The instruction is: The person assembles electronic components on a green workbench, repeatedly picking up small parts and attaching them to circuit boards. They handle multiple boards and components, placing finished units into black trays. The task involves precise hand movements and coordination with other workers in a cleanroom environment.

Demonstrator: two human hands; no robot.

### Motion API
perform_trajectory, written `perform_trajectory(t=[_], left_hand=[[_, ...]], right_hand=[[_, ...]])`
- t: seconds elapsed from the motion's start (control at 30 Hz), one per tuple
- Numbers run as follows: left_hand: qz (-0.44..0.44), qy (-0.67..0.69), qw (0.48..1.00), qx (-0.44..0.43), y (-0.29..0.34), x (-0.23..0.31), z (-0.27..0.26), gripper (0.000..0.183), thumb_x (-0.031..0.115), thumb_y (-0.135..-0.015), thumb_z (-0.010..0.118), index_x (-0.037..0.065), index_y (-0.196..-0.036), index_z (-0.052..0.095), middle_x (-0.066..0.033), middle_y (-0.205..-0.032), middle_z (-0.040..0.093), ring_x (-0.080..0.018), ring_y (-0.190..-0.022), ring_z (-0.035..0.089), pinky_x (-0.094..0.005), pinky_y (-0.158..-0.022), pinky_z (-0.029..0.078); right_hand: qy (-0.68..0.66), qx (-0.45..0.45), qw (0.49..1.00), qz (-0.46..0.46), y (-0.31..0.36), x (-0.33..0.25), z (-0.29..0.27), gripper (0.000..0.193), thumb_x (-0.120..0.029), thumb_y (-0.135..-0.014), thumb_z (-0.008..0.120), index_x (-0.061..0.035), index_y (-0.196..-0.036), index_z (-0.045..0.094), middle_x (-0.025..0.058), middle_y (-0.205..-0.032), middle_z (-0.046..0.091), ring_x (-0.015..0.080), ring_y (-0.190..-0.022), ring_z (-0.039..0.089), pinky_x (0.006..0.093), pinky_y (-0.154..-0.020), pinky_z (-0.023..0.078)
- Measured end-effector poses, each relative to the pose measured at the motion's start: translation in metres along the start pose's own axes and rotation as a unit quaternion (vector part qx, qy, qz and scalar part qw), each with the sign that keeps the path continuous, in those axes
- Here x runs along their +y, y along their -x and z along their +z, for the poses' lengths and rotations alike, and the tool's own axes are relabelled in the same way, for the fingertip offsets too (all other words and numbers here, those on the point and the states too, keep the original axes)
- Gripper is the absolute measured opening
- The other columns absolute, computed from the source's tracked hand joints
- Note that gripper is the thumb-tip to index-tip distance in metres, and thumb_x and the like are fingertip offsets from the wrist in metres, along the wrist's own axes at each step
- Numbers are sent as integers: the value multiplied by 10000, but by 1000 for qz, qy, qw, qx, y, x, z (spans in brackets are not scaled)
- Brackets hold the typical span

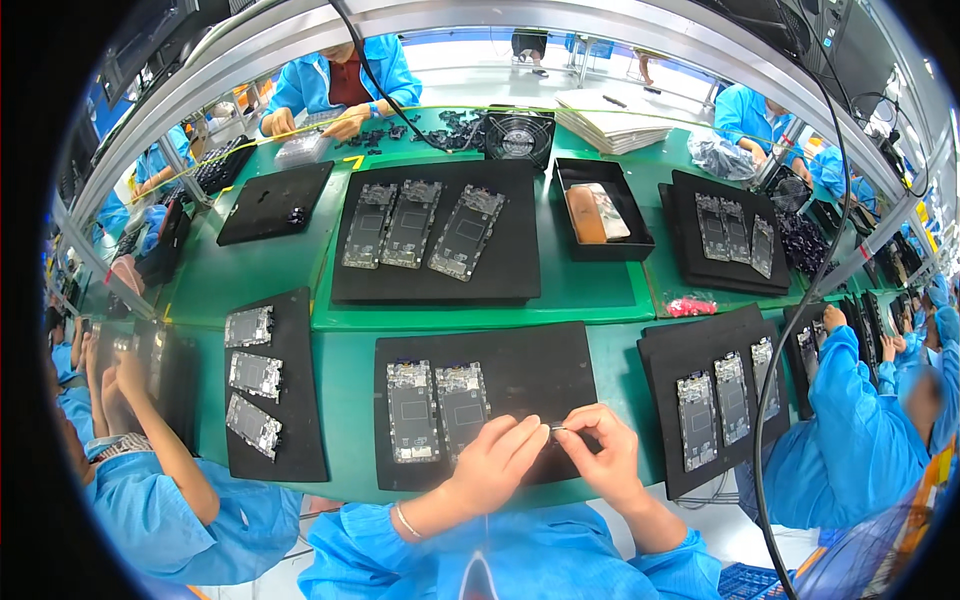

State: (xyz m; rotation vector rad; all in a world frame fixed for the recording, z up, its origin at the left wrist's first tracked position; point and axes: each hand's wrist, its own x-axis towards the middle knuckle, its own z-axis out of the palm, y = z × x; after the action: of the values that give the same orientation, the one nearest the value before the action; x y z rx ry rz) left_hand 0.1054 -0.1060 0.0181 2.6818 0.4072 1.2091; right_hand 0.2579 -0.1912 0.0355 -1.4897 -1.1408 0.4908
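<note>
My left hand (498,462) and my right hand (606,452) meet fingertip to fingertip above the front edge of a black foam mat (545,370). Both pinch a tiny piece between thumb and fingers; it is too small to name. To the left on this mat lie two opened phone bodies, a left one (413,412) and a right one (462,400), each with a circuit board showing at the top end. The lower part of the right one is covered by my left hand.
Ahead, three phone bodies lie on another black mat (435,285), beside a black box (604,250) holding two phone-shaped pieces. More bodies lie on mats at left (285,385) and right (715,330). A black cable (757,450) hangs at right. Co-workers sit on both sides and opposite.
</note>
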Motion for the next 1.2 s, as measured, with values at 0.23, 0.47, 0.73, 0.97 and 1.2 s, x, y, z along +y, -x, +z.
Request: perform_trajectory(t=[0.23,0.47,0.73,0.97,1.2], left_hand=[[-23,25,999,7,2,-1,-3,482,20,-649,758,47,-1092,572,-96,-1056,571,-290,-880,562,-340,-715,521],[-20,32,999,11,3,0,-3,481,15,-657,755,59,-1099,572,-93,-1062,569,-286,-887,562,-340,-729,521],[-10,35,999,21,6,-1,-7,436,3,-666,733,51,-1073,583,-88,-1065,577,-277,-864,572,-325,-677,531],[-35,45,998,29,2,-1,-10,430,-13,-656,726,51,-1058,585,-91,-1055,579,-269,-856,573,-317,-655,533],[-21,39,999,30,5,-2,-8,432,-8,-658,730,47,-1061,582,-86,-1042,581,-263,-849,575,-309,-656,529]], right_hand=[[27,-5,1000,-15,2,-4,3,165,-23,-747,716,-40,-852,590,89,-847,629,213,-757,629,298,-642,506],[-20,-51,998,5,2,-1,-3,139,78,-779,651,14,-877,576,74,-898,587,117,-803,597,254,-723,533],[115,-45,987,-108,-3,-22,-1,182,2,-736,703,-35,-837,557,99,-813,625,209,-708,619,286,-579,483],[96,-77,991,-43,-2,-23,-2,198,-53,-767,704,-39,-891,550,101,-875,618,249,-764,618,318,-625,485],[39,-96,995,2,-4,-17,-5,182,-49,-766,707,-29,-871,560,101,-879,612,228,-787,618,307,-657,491]])
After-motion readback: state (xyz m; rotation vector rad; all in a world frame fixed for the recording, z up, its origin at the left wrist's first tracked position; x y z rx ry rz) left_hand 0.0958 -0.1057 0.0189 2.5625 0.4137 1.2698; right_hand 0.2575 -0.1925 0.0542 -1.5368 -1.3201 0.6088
